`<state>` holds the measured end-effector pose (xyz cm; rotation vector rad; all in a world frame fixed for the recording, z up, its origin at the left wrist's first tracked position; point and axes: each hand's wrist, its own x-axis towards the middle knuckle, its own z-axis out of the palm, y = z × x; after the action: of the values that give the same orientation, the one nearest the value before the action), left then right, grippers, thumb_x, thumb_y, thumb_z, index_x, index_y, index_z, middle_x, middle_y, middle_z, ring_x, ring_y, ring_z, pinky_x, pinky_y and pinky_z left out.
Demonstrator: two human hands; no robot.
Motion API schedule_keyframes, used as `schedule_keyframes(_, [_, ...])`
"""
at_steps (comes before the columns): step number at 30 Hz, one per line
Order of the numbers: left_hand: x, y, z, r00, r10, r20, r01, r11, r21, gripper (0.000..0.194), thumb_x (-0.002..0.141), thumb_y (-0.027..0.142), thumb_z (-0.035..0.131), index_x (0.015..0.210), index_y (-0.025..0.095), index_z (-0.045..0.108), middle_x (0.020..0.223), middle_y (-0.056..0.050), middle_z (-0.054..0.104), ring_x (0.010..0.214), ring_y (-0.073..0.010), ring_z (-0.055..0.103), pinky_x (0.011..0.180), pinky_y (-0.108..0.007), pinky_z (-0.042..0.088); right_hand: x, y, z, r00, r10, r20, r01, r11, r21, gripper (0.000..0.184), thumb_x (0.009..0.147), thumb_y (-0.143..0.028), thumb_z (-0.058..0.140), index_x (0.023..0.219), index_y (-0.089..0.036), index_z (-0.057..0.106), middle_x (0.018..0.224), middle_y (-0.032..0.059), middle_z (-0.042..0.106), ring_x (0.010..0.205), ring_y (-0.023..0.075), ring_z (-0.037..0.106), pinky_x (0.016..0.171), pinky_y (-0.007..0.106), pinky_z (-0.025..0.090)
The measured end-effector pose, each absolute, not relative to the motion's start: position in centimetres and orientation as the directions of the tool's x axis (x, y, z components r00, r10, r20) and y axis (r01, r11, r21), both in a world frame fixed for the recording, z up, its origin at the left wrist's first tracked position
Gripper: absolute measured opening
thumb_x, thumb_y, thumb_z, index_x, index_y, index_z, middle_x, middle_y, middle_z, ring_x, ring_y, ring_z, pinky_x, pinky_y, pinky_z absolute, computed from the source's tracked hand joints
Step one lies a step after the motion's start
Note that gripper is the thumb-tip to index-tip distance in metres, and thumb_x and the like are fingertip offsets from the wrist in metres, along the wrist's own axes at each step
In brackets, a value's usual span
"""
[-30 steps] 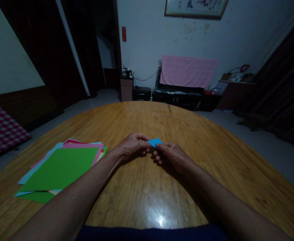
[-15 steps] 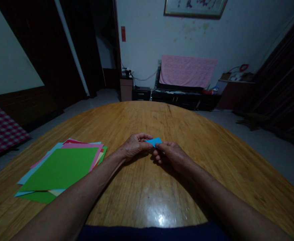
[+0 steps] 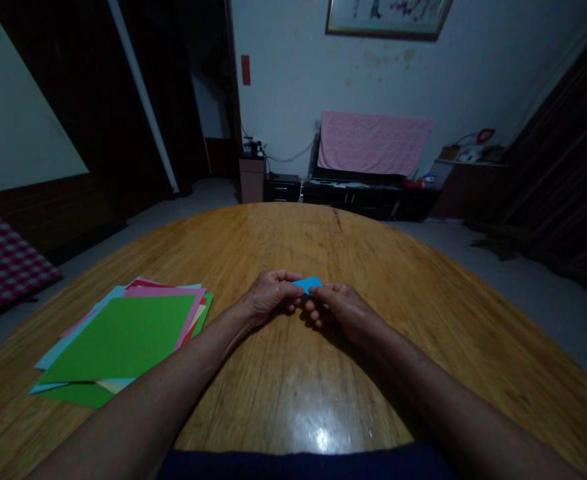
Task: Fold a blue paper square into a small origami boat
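A small folded piece of blue paper (image 3: 309,285) is held between my two hands, just above the middle of the wooden table (image 3: 293,233). My left hand (image 3: 272,293) is closed on the paper's left end, thumb on the near side and fingers behind. From the other side, my right hand (image 3: 341,305) pinches the near right part with its thumb on top and the other fingers curled below. Fingers cover parts of the paper, so its full folded shape is hidden.
To the left lies a loose stack of coloured paper sheets (image 3: 118,340), green on top, partly behind my left forearm. The table's rounded far edge faces a low black cabinet (image 3: 353,195) and a screen draped with a pink cloth (image 3: 373,143). A checked cloth (image 3: 3,260) shows at far left.
My left fingers have shifted slightly over the blue paper, and a little less of it shows. Both hands keep their hold in nearly the same place.
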<state>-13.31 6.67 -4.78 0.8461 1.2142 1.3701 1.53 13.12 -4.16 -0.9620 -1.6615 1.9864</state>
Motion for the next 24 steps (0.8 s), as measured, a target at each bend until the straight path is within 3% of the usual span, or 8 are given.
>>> schedule_keyframes(11, [-12.8,6.7,-4.7,-0.243,0.960,-0.143,-0.250,0.081,0.965,0.027,0.058,0.008,0.061,0.085,0.012,0.058,0.056,0.000,0.060,0.043,-0.0074,0.050,0.043,-0.019,0.037,1.5,12.9,-4.2,-0.683,0.692,-0.233,0.127,-0.202,-0.971,0.021,0.077,-0.028,0.057,0.061,-0.014,0.062,0.058,0.0055,0.062,0.046,0.0095,0.054,0.047,0.022,0.043])
schedule_keyframes(19, [-12.6,6.7,-4.7,-0.292,0.954,-0.074,-0.265,-0.006,0.964,0.043,0.056,0.008,0.062,0.097,0.014,0.052,0.057,0.003,0.058,0.042,-0.0072,0.047,0.043,-0.020,0.035,1.4,13.2,-5.0,-0.701,0.698,-0.146,0.053,-0.152,-0.987,0.023,0.076,-0.036,0.062,0.066,-0.015,0.063,0.062,0.0047,0.063,0.050,0.0102,0.056,0.053,0.025,0.046])
schedule_keyframes(24, [-12.4,6.6,-4.6,-0.305,0.950,-0.062,-0.288,-0.030,0.957,0.042,0.056,0.007,0.062,0.097,0.014,0.053,0.057,0.004,0.056,0.042,-0.0070,0.048,0.043,-0.020,0.035,1.5,13.3,-5.1,-0.730,0.671,-0.129,0.043,-0.143,-0.989,0.024,0.072,-0.037,0.069,0.066,-0.014,0.063,0.061,0.0037,0.062,0.051,0.0102,0.055,0.053,0.025,0.045])
